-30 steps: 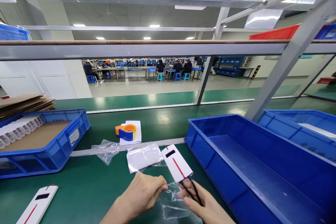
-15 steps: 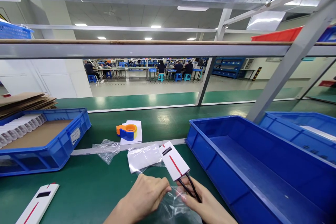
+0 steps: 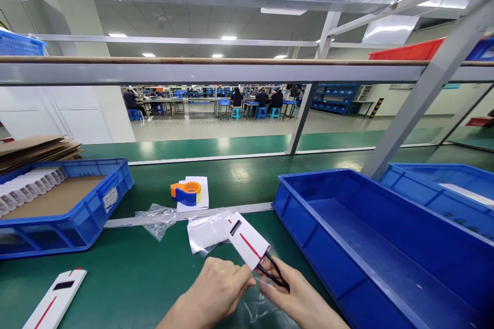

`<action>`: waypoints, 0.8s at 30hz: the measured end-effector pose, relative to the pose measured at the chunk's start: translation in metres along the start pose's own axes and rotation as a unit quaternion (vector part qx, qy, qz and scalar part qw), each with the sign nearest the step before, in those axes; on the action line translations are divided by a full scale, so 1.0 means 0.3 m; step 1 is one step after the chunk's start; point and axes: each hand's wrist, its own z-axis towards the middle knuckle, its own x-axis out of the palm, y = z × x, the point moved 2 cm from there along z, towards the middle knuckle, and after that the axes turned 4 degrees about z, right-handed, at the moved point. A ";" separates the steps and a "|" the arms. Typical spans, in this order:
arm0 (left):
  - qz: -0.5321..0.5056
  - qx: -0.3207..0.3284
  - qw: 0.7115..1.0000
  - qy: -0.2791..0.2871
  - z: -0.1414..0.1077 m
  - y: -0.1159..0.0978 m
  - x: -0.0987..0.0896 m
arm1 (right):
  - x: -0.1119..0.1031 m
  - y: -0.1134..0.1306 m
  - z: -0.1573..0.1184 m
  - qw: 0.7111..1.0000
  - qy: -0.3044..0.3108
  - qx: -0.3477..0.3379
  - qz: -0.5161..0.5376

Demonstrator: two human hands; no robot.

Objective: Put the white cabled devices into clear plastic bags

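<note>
My right hand (image 3: 287,288) is closed around the black cables of a white device (image 3: 247,240), a flat case with a small dark window and a red stripe. The case points up and to the left, above the hand. My left hand (image 3: 216,288) pinches the edge of a clear plastic bag (image 3: 262,308), which hangs between both hands and is partly hidden by them. Whether my right fingers also grip the bag, I cannot tell. A similar white device (image 3: 56,298) lies at the lower left of the green bench (image 3: 154,277).
A deep blue bin (image 3: 370,247) stands at right. At left is a blue crate (image 3: 88,205) with clear plastic parts and cardboard. Ahead lie an orange-and-blue tape dispenser (image 3: 186,193), crumpled clear plastic (image 3: 157,220) and a bagged white sheet (image 3: 204,231).
The device in my right hand has shifted slightly left and downward, and tilts more to the left. The plastic bag sits lower, with less of it showing between my hands.
</note>
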 end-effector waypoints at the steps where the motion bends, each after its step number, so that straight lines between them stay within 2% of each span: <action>1: -0.013 -0.012 1.000 0.013 -0.004 0.002 0.009 | -0.005 -0.002 0.003 1.000 -0.006 -0.008 -0.019; 4: -0.072 -0.092 0.991 0.062 -0.009 0.010 0.026 | -0.020 -0.004 0.010 0.997 -0.048 -0.019 -0.052; 6: -0.132 -0.158 0.974 0.091 -0.005 0.014 0.026 | -0.022 0.000 0.014 0.997 -0.058 -0.017 -0.052; 9: -0.215 -0.225 0.943 0.115 0.004 0.014 0.017 | -0.008 0.008 0.017 0.999 -0.031 -0.011 -0.028; 11: -0.226 -0.240 0.938 0.107 0.007 0.014 0.012 | 0.002 0.015 0.017 1.000 -0.017 -0.007 -0.010; 16: -0.186 -0.206 0.958 0.065 0.003 0.011 0.020 | 0.021 0.051 0.009 0.999 0.013 0.028 0.009; 20: -0.125 -0.149 0.981 0.017 0.006 -0.005 0.022 | 0.052 0.082 -0.001 0.996 0.045 0.062 -0.041; 24: -0.066 -0.117 0.991 -0.019 0.003 -0.023 0.024 | 0.089 0.065 -0.011 0.993 0.081 0.087 0.011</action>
